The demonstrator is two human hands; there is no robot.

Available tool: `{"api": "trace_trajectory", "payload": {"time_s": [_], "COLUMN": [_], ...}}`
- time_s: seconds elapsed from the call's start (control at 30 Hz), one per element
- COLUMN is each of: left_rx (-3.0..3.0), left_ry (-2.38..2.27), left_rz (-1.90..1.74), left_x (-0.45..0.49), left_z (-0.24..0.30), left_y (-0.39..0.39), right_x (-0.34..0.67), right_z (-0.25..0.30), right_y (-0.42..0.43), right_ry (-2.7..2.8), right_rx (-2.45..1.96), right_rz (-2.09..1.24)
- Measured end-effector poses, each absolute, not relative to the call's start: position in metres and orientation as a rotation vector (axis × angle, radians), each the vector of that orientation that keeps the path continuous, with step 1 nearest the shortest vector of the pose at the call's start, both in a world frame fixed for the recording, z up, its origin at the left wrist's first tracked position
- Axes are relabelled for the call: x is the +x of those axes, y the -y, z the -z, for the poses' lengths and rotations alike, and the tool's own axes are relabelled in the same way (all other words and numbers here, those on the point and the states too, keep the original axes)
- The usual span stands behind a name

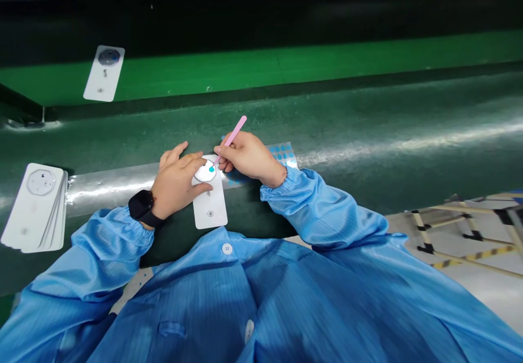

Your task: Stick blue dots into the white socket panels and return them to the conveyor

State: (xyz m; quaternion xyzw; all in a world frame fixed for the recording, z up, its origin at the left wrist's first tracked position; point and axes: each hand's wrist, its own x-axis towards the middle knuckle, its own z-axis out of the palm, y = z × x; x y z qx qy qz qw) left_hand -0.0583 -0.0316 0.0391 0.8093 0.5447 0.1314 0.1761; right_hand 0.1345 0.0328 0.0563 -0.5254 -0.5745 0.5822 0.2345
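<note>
A white oblong card (210, 205) with a round window near its top lies on the dark green bench in front of me. My left hand (177, 180) presses on the card's upper end, fingers curled around the round window. My right hand (247, 156) pinches pink tweezers (231, 137) whose tip holds a small blue round sticker (211, 169) at the window. A clear sheet of blue dot stickers (281, 153) lies under and behind my right hand.
A stack of several identical white cards (36, 207) rests at the left. One more white card (104, 73) lies on the bright green belt farther back. A reflective strip (110, 186) runs along the bench. Floor with yellow-black tape (469, 243) shows at right.
</note>
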Motion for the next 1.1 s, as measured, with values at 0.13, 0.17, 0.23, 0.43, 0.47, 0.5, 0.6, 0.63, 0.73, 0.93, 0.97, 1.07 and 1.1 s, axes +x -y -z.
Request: {"api": "trace_trajectory", "payload": {"time_s": [0.13,0.17,0.23,0.43,0.47,0.5,0.6,0.63,0.73,0.93,0.97,1.07,1.1], "left_rx": [2.322,2.33,2.345,2.358,2.356,2.355,2.349,2.348,2.344,2.347,2.351,2.359,2.361], "left_ry": [-1.531,-1.529,-1.522,-1.514,-1.514,-1.514,-1.522,-1.525,-1.528,-1.529,-1.528,-1.524,-1.524], "left_rz": [-0.424,-0.435,-0.449,-0.449,-0.446,-0.444,-0.44,-0.44,-0.44,-0.445,-0.446,-0.444,-0.442], "left_x": [-0.0579,-0.0579,-0.0579,-0.0586,-0.0587,-0.0587,-0.0588,-0.0588,-0.0588,-0.0584,-0.0584,-0.0583,-0.0583], "left_z": [-0.038,-0.038,-0.038,-0.0386,-0.0387,-0.0388,-0.0389,-0.0389,-0.0388,-0.0389,-0.039,-0.0395,-0.0397], "left_y": [0.0337,0.034,0.0342,0.0333,0.0332,0.0332,0.0333,0.0334,0.0338,0.0339,0.0338,0.0336,0.0335], "right_x": [0.1355,0.1353,0.1348,0.134,0.1339,0.1337,0.1334,0.1333,0.1331,0.1328,0.1327,0.1324,0.1323], "right_z": [-0.0557,-0.0561,-0.0567,-0.0565,-0.0567,-0.0569,-0.0575,-0.0575,-0.0573,-0.0576,-0.0578,-0.0578,-0.0575], "right_y": [-0.0326,-0.0323,-0.0319,-0.0327,-0.0328,-0.0329,-0.0329,-0.0328,-0.0327,-0.0323,-0.0321,-0.0316,-0.0315], "right_ry": [1.58,1.586,1.597,1.642,1.649,1.655,1.659,1.657,1.658,1.667,1.674,1.709,1.726], "right_rx": [-1.437,-1.438,-1.436,-1.427,-1.428,-1.429,-1.432,-1.431,-1.43,-1.447,-1.451,-1.471,-1.477], "right_rz": [-1.609,-1.609,-1.61,-1.582,-1.579,-1.578,-1.575,-1.575,-1.568,-1.541,-1.537,-1.508,-1.492]}}
